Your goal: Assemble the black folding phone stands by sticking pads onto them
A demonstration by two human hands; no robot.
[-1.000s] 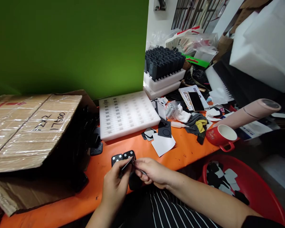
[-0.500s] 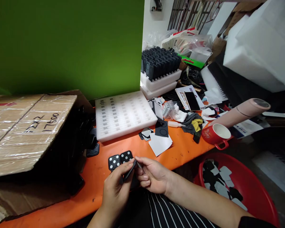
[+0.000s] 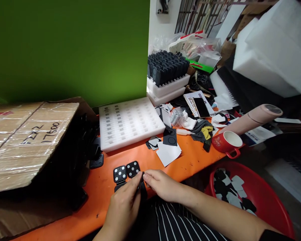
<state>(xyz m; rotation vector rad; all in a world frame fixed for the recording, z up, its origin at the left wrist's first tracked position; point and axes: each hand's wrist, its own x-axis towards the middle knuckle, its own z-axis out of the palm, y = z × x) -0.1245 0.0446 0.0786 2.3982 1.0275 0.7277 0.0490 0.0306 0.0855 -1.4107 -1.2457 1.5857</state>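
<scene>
My left hand is closed around a thin flat black piece, seen nearly edge-on between thumb and fingers. Against the piece's upper end, my right hand is closed, its thumb and fingertips pressed together. Whatever those right fingers grip is hidden behind the hand. Just beyond my hands, two black square pads with pale round dots, a left one and a right one, lie on the orange tabletop. More black parts under my fingers are partly covered.
A white foam tray with slots lies behind the pads. To the left stands an open cardboard box with black parts. At right are a red mug, a pink flask and a red basin of black and white pieces.
My right hand has turned over, back of the hand now upward, fingertips at the black piece's end. The thin dark item seen in its fingers is now hidden. The view has shifted slightly.
</scene>
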